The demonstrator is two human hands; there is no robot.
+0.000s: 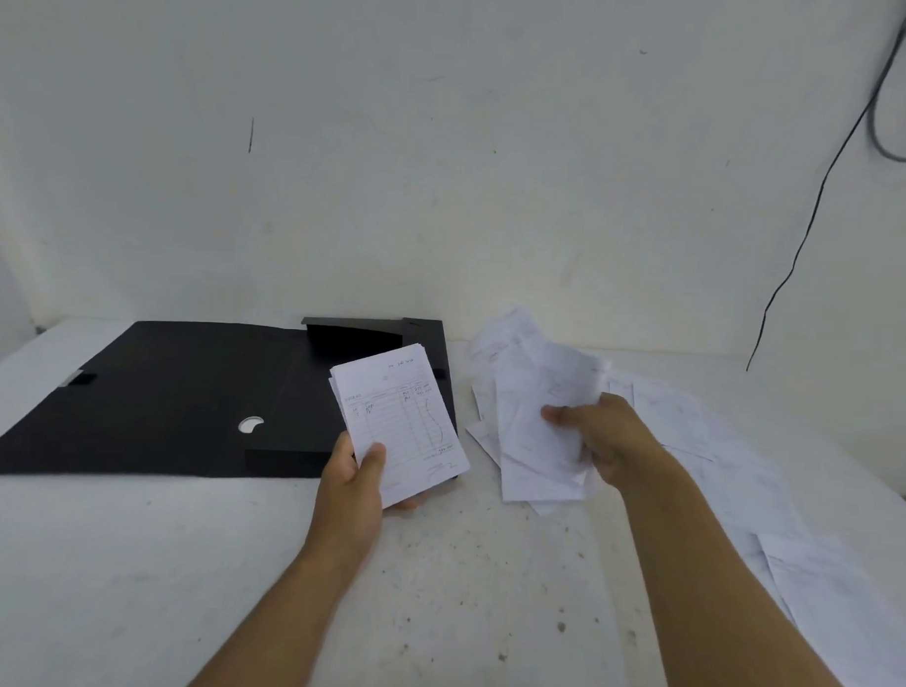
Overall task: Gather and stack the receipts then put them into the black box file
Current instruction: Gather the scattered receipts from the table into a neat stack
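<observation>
Holding a neat stack of white lined receipts in the left hand, grip curled round its lower edge, thumb on top, above the near right corner of the flat-opened black box file. Clutching a loose crumpled bunch of white receipts in the right hand, fingers closed, over the speckled white worktop. More scattered white receipts lying at right.

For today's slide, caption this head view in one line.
Left hand holds a neat receipt stack; right hand grips loose receipts beside the open black box file.
</observation>
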